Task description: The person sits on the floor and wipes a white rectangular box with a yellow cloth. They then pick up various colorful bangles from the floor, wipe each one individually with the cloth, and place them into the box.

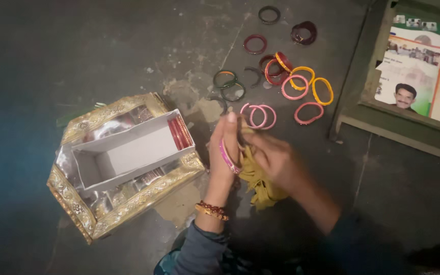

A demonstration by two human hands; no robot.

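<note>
— Fingers (228,130) of left hand (226,153) held straight and together, pushed through a pink bangle (228,159); not gripping, just threaded.

— Bangle's lie?

— Slanted across the palm, ring standing on edge, long axis running from upper left to lower right. Pink with a pale stripe, glossy, thin.

— And the right hand (273,158)?

— Curled, fingertips pinching a yellow cloth (258,181) just beside the bangle. Cloth bunched, hanging down between both hands toward the floor (52,51).

— Anything on the left wrist?

— Red and gold bracelet (212,210) above a grey sleeve (199,252).

— Around them?

— To the left, a gold-trimmed box (128,153) with a white tray inside, red bangles (180,132) stood on edge at its far end. Beyond the hands, loose bangles (286,76) scattered flat: pink, yellow, red, green, dark. Two pink ones (259,116) nearest the left fingertips. At right, a wooden frame (352,112) with printed posters (423,71).

— Whole bangle visible?

— No, far half hidden behind the hand.
</note>
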